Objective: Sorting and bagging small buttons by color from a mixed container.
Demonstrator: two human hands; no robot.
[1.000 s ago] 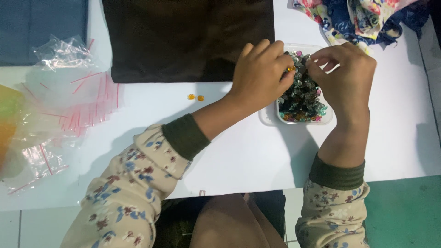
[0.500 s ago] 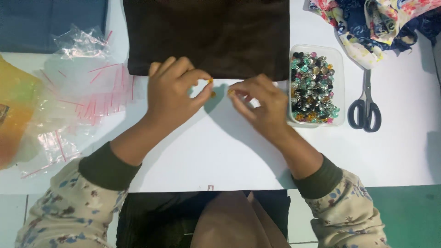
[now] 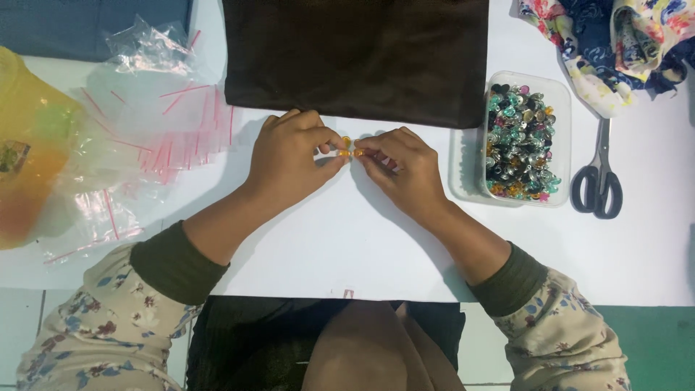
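White table (image 3: 376,246) | frame centre: left hand (image 3: 289,161) pinching orange beads (image 3: 344,153) | right hand (image 3: 402,168) pinching orange bead (image 3: 358,153) | bead tray (image 3: 523,141) right

Clear zip bags (image 3: 163,108) with red strips lie far left beside a yellow-orange bag (image 3: 32,145).

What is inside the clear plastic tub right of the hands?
The clear plastic tub holds a heap of small faceted gems in teal, black, silver, pink and orange. Lower layers and the tub's floor are covered by the heap.
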